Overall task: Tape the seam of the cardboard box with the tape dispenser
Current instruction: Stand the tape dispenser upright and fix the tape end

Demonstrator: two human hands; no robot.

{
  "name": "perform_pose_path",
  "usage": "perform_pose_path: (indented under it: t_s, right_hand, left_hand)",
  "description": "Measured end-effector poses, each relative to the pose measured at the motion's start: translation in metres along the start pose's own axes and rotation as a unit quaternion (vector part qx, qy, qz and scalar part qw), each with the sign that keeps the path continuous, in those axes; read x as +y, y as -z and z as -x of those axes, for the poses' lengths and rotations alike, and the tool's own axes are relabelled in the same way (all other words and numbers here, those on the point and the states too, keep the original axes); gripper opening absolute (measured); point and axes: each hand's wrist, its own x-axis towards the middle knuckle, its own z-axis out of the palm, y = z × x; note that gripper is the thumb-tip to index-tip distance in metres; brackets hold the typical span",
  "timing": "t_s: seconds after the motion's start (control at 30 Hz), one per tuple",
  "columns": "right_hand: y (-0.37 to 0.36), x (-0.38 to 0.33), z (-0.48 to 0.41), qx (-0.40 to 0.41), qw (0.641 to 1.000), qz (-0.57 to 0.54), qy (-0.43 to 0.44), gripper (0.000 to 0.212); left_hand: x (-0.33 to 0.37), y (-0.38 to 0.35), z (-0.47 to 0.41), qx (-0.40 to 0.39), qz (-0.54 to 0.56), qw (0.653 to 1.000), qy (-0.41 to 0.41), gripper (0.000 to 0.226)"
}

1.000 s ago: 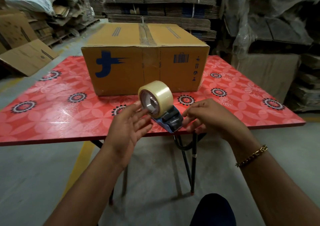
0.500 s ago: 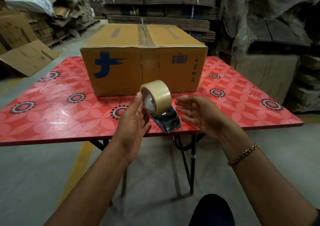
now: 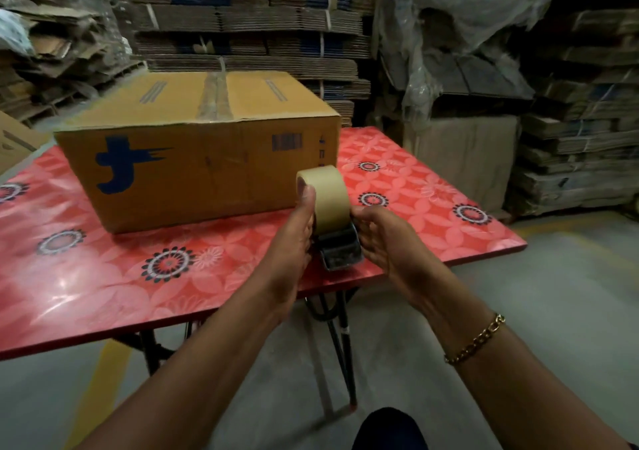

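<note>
Brown cardboard box (image 3: pixel 200 159) sits closed on our red flowered desk (image 3: pixel 86 277), a strip of tape along its top seam. Near the desk's front edge, just beside the box's right corner, we grip the tape dispenser (image 3: pixel 332 221): left hand (image 3: pixel 294 242) clasping the roll's side, right hand (image 3: pixel 383 238) seemingly closed on the body, fingers partly hidden.

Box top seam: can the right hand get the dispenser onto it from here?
Probably yes. The right hand grips the tape dispenser at the table's near edge with the left hand. Nothing stands between it and the cardboard box; the top seam lies open.
</note>
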Motion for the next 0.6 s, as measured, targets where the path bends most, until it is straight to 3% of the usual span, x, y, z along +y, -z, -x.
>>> perform_pose_path:
  t_s: [0.13, 0.3, 0.47, 0.6]
  right_hand:
    - [0.051, -0.013, -0.012, 0.074, 0.996, -0.043, 0.008, 0.04]
    - [0.108, -0.022, -0.045, 0.091, 0.995, -0.015, 0.033, 0.044]
    - [0.137, -0.028, -0.083, 0.122, 0.992, 0.018, 0.034, 0.043]
    - [0.147, -0.028, -0.11, 0.137, 0.99, 0.007, 0.029, 0.053]
  left_hand:
    - [0.004, -0.048, -0.048, -0.061, -0.004, 0.998, -0.024, 0.054]
    - [0.011, -0.092, -0.112, -0.124, -0.034, 0.991, -0.032, 0.074]
    - [0.009, -0.11, -0.168, -0.097, -0.05, 0.994, -0.026, 0.086]
    - [0.009, -0.114, -0.196, -0.082, -0.064, 0.994, -0.021, 0.079]
